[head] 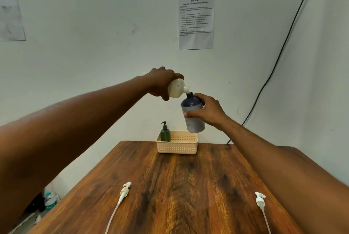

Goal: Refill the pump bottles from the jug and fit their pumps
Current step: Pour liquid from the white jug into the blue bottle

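My left hand (160, 80) grips a cream-white jug (176, 89), tipped to the right with its spout touching the neck of a dark blue bottle (192, 114). My right hand (205, 111) holds that blue bottle upright in the air above the table's far end. Two white pumps with long dip tubes lie on the wooden table (170, 186): one pump (125, 191) at the near left, another pump (260, 199) at the near right. A small green bottle (165, 132) with a black pump on it stands in the left end of a beige basket (177, 146).
The basket sits at the table's far edge against a pale wall. A printed sheet (196, 21) hangs on the wall, and a black cable (279, 54) runs down it on the right. A water bottle (50, 200) stands on the floor at the lower left.
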